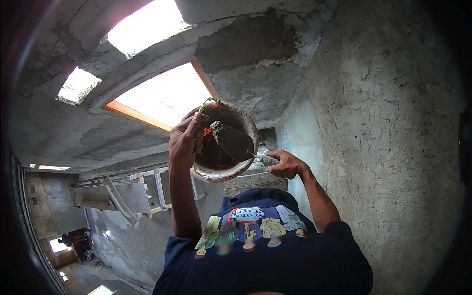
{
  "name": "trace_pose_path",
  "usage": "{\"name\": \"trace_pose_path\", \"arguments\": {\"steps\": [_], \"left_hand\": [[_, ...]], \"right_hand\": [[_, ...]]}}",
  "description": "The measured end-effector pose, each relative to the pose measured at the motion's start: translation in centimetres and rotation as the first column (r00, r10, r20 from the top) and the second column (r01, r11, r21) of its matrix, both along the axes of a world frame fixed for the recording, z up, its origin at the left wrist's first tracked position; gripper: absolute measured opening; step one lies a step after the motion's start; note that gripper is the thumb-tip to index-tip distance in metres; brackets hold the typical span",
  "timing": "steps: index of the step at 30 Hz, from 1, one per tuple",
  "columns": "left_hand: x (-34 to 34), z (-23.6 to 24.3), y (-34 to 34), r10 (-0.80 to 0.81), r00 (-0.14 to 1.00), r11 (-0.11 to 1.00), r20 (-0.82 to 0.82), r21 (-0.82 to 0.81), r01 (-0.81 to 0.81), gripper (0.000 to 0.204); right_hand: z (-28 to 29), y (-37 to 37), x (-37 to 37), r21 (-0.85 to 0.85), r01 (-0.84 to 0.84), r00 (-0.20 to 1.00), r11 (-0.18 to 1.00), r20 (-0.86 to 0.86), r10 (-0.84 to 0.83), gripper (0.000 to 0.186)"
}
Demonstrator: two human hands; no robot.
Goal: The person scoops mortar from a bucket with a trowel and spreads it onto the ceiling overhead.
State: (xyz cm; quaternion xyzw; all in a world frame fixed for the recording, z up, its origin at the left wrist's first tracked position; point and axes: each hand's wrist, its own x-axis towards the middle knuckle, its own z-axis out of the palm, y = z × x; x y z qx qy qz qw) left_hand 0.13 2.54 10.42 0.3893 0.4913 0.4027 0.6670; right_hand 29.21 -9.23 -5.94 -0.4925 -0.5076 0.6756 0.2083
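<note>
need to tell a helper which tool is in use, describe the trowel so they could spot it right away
Start at the bright wood-framed window opening in the rough grey wall. Just right of it the left hand holds up a round mortar-crusted pan. The trowel lies across the pan's reddish inside, its handle in the right hand: the only flat, pointed blade there, coated with grey mortar.

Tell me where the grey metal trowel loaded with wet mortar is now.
In the head view it is near the centre: the grey metal trowel lies inside the round reddish bowl, its handle gripped by the right hand.
</note>
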Motion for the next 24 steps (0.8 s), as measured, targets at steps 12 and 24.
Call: {"name": "trace_pose_path", "arguments": {"steps": [12,24], "left_hand": [[0.2,-1.8,0.3,-0.012,0.998,0.999,-0.068,0.051,0.016,0.028],[0.7,-2.0,-0.3,-0.052,0.988,0.998,-0.146,-0.03,0.048,0.027]], "right_hand": [[1.3,-1.8,0.0,-0.162,0.171,0.928,0.972,-0.306,-0.214,0.05],[7.4,5.1,0.6,-0.159,0.746,0.422,0.646,-0.638,-0.644,0.033]]}}
